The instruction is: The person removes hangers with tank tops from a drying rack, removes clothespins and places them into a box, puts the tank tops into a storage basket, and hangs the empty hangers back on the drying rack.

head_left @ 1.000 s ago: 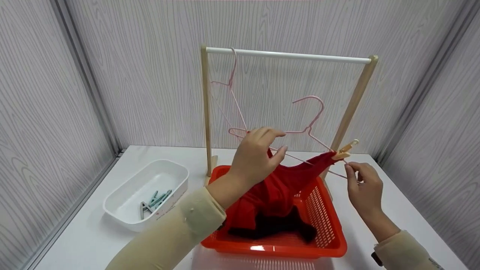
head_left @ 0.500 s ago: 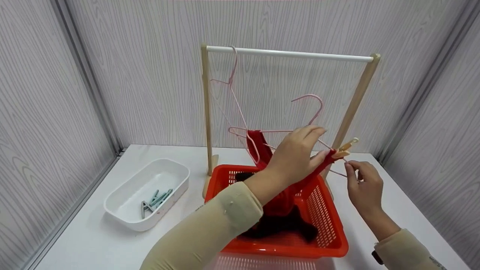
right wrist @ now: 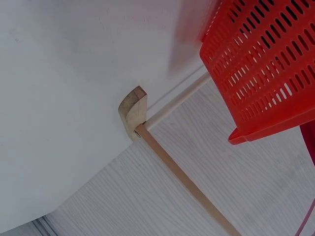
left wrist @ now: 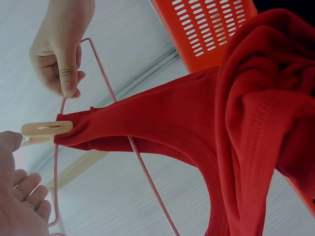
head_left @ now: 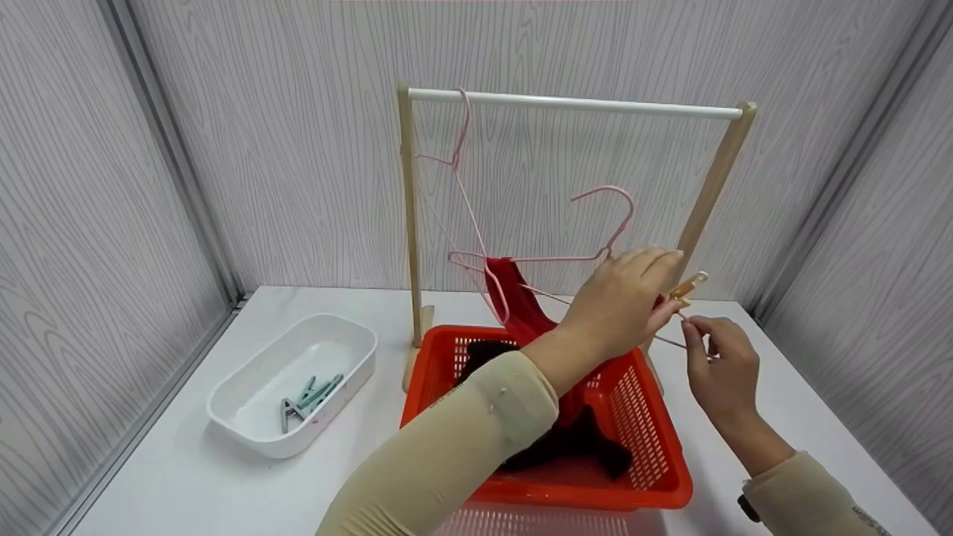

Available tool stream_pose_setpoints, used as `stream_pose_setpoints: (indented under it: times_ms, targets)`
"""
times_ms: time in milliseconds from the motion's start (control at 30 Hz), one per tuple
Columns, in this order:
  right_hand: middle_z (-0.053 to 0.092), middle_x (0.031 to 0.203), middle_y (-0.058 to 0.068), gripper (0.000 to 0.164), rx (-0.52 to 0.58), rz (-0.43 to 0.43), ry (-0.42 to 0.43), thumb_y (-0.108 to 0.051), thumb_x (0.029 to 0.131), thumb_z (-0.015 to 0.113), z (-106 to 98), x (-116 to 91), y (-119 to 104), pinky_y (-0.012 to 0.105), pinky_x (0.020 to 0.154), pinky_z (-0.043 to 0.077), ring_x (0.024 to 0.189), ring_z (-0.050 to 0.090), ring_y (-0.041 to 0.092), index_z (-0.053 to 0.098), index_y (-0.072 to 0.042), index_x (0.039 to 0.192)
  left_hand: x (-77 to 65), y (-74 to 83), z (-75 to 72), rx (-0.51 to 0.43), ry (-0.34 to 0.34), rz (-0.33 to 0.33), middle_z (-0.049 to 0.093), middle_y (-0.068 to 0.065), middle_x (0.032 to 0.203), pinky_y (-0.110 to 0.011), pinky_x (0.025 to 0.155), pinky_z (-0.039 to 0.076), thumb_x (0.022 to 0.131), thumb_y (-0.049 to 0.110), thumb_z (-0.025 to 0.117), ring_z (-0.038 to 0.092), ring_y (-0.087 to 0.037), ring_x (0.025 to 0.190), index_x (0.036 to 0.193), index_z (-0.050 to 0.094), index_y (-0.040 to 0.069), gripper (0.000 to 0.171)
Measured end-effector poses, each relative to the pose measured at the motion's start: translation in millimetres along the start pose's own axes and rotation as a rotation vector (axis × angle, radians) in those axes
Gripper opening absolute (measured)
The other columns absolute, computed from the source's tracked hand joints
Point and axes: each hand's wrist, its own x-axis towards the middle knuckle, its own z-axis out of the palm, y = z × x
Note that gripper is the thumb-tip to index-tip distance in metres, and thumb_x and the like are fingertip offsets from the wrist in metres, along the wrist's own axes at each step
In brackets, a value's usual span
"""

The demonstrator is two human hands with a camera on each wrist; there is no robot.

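Note:
A pink hanger [head_left: 555,259] is held up above the basket, its hook free in the air. My right hand [head_left: 724,368] pinches the hanger's right end. Red garment cloth [left wrist: 162,118] lies over the hanger, its narrow strap fastened to the wire by a beige clothespin [left wrist: 47,129]. My left hand [head_left: 622,301] is beside that clothespin; in the left wrist view its thumb is close to the clip's end and its fingers are loosely bent, gripping nothing. Another strap of the red garment hangs over the hanger's left side. The left forearm hides part of the garment.
A red basket [head_left: 666,447] holds dark cloth [head_left: 577,447]. Behind it stands a wooden rack with a white rail [head_left: 573,103], where a second pink hanger [head_left: 463,141] hangs. At left, a white tray [head_left: 231,417] contains several teal and grey clips [head_left: 316,394].
My left hand has moved rightward from the hanger's left side, across the garment, to the clothespin. The right hand has stayed on the hanger's end.

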Motion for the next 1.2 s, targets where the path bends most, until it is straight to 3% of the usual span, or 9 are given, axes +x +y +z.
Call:
stream_pose_setpoints:
  times_ms: [200, 400, 533, 833, 1200]
  targets:
    - [0.063, 0.076, 0.011, 0.005, 0.0, 0.002, -0.003, 0.002, 0.09, 0.07, -0.2, -0.7, -5.0, 0.024, 0.061, 0.031, 0.067, 0.039, 0.009, 0.071, 0.004, 0.094, 3.2, 3.9, 7.9, 0.043, -0.061, 0.018, 0.055, 0.002, 0.143, -0.028, 0.116, 0.029, 0.101, 0.04, 0.057, 0.046, -0.013, 0.136, 0.15, 0.044, 0.013, 0.058]
    - [0.063, 0.076, 0.01, 0.006, 0.0, 0.004, 0.003, 0.005, 0.088, 0.071, -0.8, -0.7, -6.5, 0.025, 0.061, 0.031, 0.068, 0.039, 0.008, 0.072, 0.003, 0.094, 1.5, 5.7, 10.0, -0.019, -0.117, 0.039, 0.058, 0.004, 0.142, -0.024, 0.115, 0.029, 0.103, 0.036, 0.056, 0.048, -0.008, 0.134, 0.151, 0.044, 0.016, 0.053]
    - [0.063, 0.075, 0.01, 0.014, 0.001, -0.005, 0.013, 0.011, 0.083, 0.073, -0.3, -0.1, -7.2, 0.025, 0.061, 0.031, 0.067, 0.039, 0.008, 0.073, 0.001, 0.094, 1.8, 5.4, 10.9, -0.058, -0.11, 0.055, 0.062, 0.005, 0.136, -0.022, 0.109, 0.036, 0.102, 0.032, 0.058, 0.053, -0.007, 0.128, 0.149, 0.047, 0.016, 0.05]
    - [0.063, 0.074, 0.01, 0.015, 0.007, -0.014, 0.013, 0.011, 0.083, 0.073, -2.4, 1.2, -9.8, 0.023, 0.061, 0.03, 0.062, 0.041, 0.019, 0.073, 0.001, 0.093, 1.5, 5.4, 13.8, -0.139, -0.107, 0.042, 0.065, 0.009, 0.127, -0.021, 0.1, 0.044, 0.1, 0.029, 0.061, 0.06, -0.003, 0.116, 0.135, 0.057, 0.017, 0.037]
    - [0.063, 0.076, 0.01, 0.007, -0.009, -0.018, -0.01, 0.006, 0.087, 0.071, -1.8, 0.4, -11.5, 0.022, 0.062, 0.031, 0.065, 0.041, 0.014, 0.072, 0.003, 0.094, -1.1, 1.7, 14.4, -0.249, -0.023, 0.038, 0.069, 0.008, 0.111, -0.017, 0.093, 0.045, 0.099, 0.024, 0.064, 0.063, -0.002, 0.1, 0.121, 0.063, 0.015, 0.024]
